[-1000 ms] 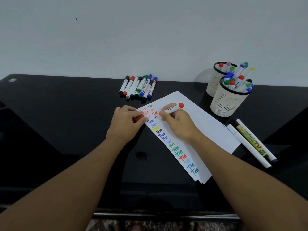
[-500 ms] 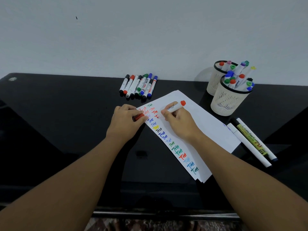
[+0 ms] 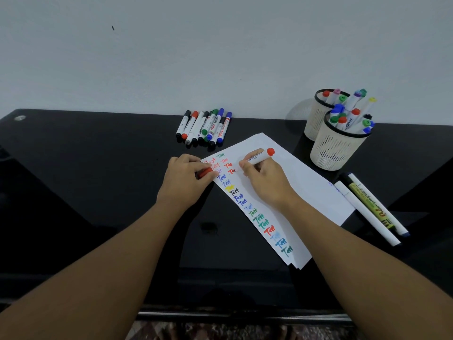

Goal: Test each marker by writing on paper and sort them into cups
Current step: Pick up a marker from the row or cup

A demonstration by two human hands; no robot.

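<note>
Near the frame's centre, on a glossy black tabletop, the right hand has its fingers curled around a white marker with a red end, tip down on the paper beside a fresh red word. Its long axis runs from the tip at lower left up to the red end at upper right, tilted toward the cups. The left hand rests on the sheet's upper-left corner, fingers closed around a red cap. The white sheets form a thin stack lying diagonally, the long edge running from upper left to lower right, with a column of small coloured words along the left margin; the lowest corner sits close to the table's near edge. Wide bare black surface lies to the left of the frame, and a narrower strip between the paper and the wall. At upper centre a row of capped markers lies side by side, pointing roughly toward the wall. At upper right two cream slotted plastic cups stand touching, the near cup in front of the far cup, both full of upright markers. Three long pens lie parallel just off the paper's right edge, slanting to lower right.
</note>
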